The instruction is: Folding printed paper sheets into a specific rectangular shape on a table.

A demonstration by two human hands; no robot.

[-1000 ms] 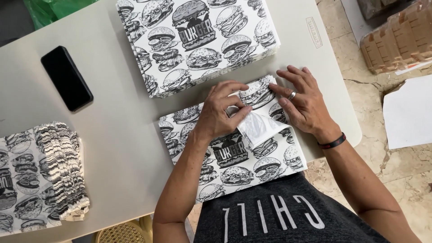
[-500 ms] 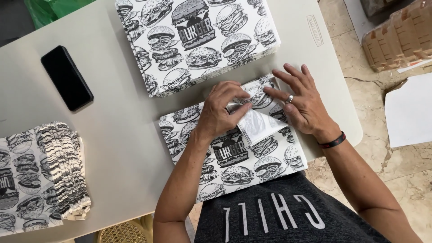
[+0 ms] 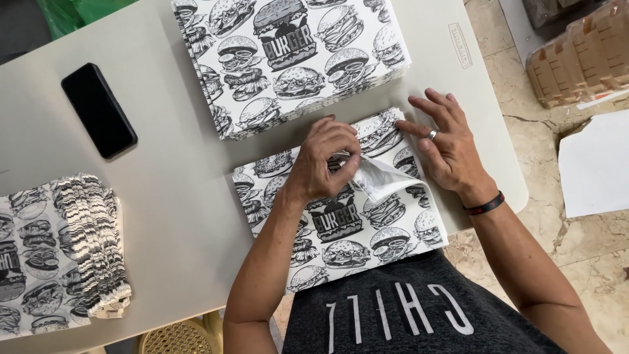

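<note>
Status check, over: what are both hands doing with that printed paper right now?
Left hand pinching folded corner of black-and-white burger-print paper sheet. Right hand flat, pressing sheet's far edge. Nothing in the way.

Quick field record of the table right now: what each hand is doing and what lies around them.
left hand: fingers curled, pinching the folded-over corner of the top sheet
right hand: flat, fingers spread, pressing the sheet's far edge
printed paper sheet: burger pattern, white underside showing at the fold
large stack: same printed paper, beyond the hands
fanned stack: table's left edge
phone: black, screen dark
table: pale grey
</note>
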